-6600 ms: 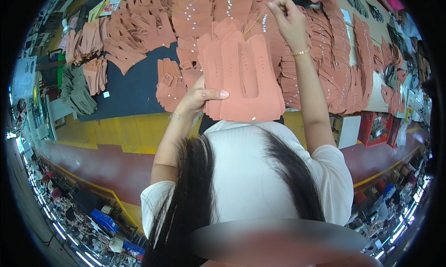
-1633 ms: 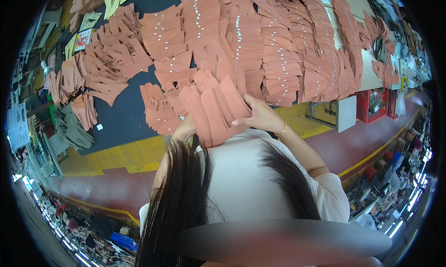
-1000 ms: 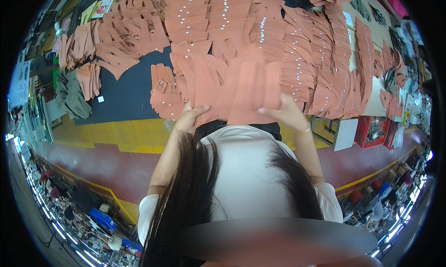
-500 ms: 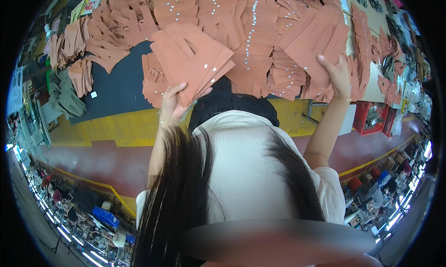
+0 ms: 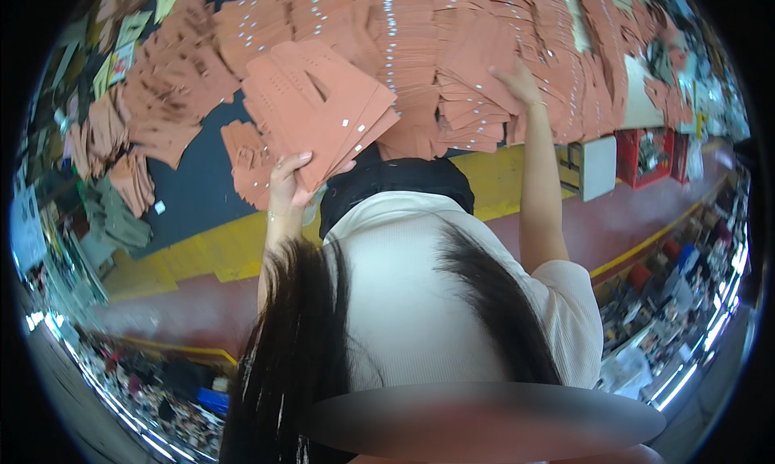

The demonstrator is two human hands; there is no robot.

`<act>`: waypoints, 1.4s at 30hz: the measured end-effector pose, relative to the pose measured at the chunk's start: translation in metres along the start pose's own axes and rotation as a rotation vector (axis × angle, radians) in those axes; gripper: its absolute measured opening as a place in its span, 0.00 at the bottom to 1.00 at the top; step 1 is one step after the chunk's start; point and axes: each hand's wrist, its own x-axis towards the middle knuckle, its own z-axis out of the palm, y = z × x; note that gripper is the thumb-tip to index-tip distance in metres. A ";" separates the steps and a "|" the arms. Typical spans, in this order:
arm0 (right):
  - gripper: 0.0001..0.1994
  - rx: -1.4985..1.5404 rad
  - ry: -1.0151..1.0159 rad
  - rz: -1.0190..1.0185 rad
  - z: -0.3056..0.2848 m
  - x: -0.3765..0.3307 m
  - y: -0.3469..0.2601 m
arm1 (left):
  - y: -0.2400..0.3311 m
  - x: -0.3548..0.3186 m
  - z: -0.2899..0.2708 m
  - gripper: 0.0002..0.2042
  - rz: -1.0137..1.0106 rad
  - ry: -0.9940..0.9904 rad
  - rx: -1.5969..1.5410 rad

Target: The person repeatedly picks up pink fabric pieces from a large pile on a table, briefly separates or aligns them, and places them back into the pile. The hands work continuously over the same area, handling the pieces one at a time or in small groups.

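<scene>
On dark table [image 5: 198, 191]: orange cut-piece stacks [image 5: 420, 52]; left hand [image 5: 289, 185] fingers grasp fanned bundle [image 5: 319, 109]; right hand [image 5: 517, 80] flat on stacks.

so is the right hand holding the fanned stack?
No, the left hand grips the fanned stack; the right hand rests on table piles.

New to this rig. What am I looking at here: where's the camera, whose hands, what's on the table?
No machine here: a person works with bare hands. The single picture comes from a wide fisheye camera worn on the head, looking down, so straight edges bend near the rim. The left hand holds a fanned stack of reddish-brown flat cut pieces. The right hand reaches forward onto the overlapping piles of similar pieces covering the dark table, which has a yellow edge. Long dark hair and a pale top fill the lower middle.
</scene>
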 end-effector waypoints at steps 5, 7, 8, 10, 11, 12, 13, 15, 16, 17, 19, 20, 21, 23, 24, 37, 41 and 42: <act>0.39 -0.070 -0.030 0.109 -0.002 0.001 -0.009 | -0.015 0.037 -0.007 0.35 -0.184 -0.219 0.044; 0.39 -0.102 -0.009 0.125 0.000 0.000 -0.008 | -0.029 0.057 -0.014 0.34 -0.247 -0.242 0.069; 0.39 -0.137 0.032 0.118 0.002 -0.001 -0.007 | -0.040 0.070 -0.017 0.32 -0.264 -0.229 0.089; 0.39 -0.213 0.124 0.090 0.008 -0.005 -0.006 | -0.059 0.098 -0.023 0.29 -0.323 -0.101 0.149; 0.40 -0.254 0.177 0.070 0.012 -0.008 -0.006 | -0.068 0.113 -0.025 0.28 -0.365 0.015 0.189; 0.40 -0.294 0.230 0.032 0.016 -0.011 -0.006 | -0.074 0.119 -0.026 0.26 -0.424 0.199 0.256; 0.40 -0.317 0.278 0.014 0.020 -0.014 -0.007 | -0.076 0.121 -0.028 0.25 -0.408 0.184 0.326; 0.40 -0.366 0.374 -0.059 0.026 -0.019 -0.010 | -0.078 0.123 -0.029 0.26 -0.335 0.182 0.362; 0.39 -0.421 0.381 -0.039 0.029 -0.022 -0.012 | -0.077 0.120 -0.029 0.26 -0.295 0.186 0.383; 0.38 -0.474 0.386 -0.020 0.032 -0.025 -0.015 | -0.076 0.118 -0.028 0.26 -0.286 0.214 0.424; 0.37 -0.561 0.425 0.033 0.038 -0.033 -0.022 | -0.075 0.115 -0.026 0.26 -0.238 0.235 0.496; 0.36 -0.595 0.461 0.070 0.040 -0.038 -0.026 | -0.075 0.115 -0.025 0.27 -0.240 0.278 0.560; 0.35 -0.630 0.496 0.108 0.042 -0.044 -0.029 | -0.076 0.114 -0.025 0.28 -0.228 0.299 0.616; 0.37 -0.634 0.425 0.173 0.044 -0.054 -0.033 | -0.078 0.110 -0.023 0.30 -0.180 0.348 0.826; 0.37 -0.634 0.399 0.189 0.046 -0.057 -0.033 | -0.078 0.106 -0.023 0.31 -0.141 0.374 0.981; 0.32 -0.386 0.449 0.329 0.043 -0.048 -0.022 | -0.092 0.109 -0.007 0.36 0.356 0.296 1.872; 0.28 -0.399 0.522 0.241 0.039 -0.048 -0.022 | -0.091 0.110 -0.009 0.31 0.344 0.327 1.886; 0.27 -0.401 0.537 0.207 0.038 -0.047 -0.020 | -0.092 0.110 -0.009 0.30 0.332 0.333 1.895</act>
